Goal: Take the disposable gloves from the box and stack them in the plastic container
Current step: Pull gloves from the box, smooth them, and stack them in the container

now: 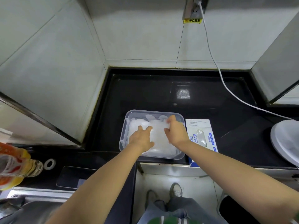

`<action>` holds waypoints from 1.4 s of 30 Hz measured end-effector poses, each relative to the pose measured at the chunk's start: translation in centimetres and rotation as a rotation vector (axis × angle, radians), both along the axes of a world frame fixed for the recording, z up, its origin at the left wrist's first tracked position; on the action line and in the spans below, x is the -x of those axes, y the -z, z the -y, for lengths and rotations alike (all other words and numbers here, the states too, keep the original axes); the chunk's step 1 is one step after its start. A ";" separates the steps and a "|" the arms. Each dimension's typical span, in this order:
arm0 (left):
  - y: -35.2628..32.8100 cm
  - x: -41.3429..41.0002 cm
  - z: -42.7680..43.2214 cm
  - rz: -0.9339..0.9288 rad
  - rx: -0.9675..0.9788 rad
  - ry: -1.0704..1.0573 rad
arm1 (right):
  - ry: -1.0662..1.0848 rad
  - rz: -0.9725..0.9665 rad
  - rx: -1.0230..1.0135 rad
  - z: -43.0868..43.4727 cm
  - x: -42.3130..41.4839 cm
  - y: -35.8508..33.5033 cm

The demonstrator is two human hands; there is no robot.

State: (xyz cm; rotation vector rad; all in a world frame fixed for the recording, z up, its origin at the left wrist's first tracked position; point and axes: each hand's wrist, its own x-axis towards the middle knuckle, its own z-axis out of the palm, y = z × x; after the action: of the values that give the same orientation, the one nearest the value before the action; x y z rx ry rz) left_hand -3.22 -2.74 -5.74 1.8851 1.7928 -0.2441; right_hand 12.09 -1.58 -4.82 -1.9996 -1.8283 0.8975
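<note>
With the left hand (pixel 141 138) flat and open on the gloves (pixel 158 132) in the container (pixel 128 118), just left of the box (pixel 202 126), and the right hand (pixel 175 132) pinching the top one's far end, the thin film could cling to a lifting hand and drag the stack askew.

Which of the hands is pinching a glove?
The right hand, its fingertips curled on a glove; the left hand lies flat on the glove stack.
</note>
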 end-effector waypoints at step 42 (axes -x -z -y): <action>1.1 -0.6 -2.2 -0.075 0.132 0.010 | -0.239 -0.061 0.279 -1.2 1.0 2.4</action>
State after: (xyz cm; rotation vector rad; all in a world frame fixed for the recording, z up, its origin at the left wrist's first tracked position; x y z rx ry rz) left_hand -2.59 -0.52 -6.88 1.8152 1.7706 -0.4317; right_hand 11.06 -0.38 -7.23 -1.9045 -2.0316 1.3339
